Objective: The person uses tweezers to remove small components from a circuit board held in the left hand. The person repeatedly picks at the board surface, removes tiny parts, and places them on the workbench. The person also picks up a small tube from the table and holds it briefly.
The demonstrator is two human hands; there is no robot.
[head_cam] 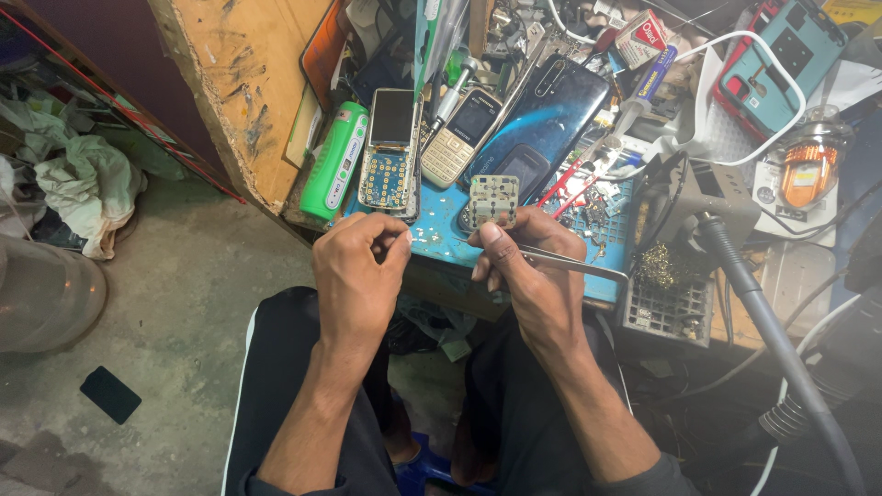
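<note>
My right hand holds a small pale keypad part by its lower edge, over the blue work mat. Metal tweezers lie across the same hand and stick out to the right. My left hand is curled shut near the mat's front edge, its fingertips pinched together; whether anything tiny is between them I cannot tell. Just beyond the hands lie an opened phone with its circuit board bare and a gold keypad phone.
A green cylindrical battery pack, a dark glossy smartphone, red-handled tool, a soldering stand with brass wool, a grey hose, cables and a teal phone case crowd the bench. Concrete floor and rags lie left.
</note>
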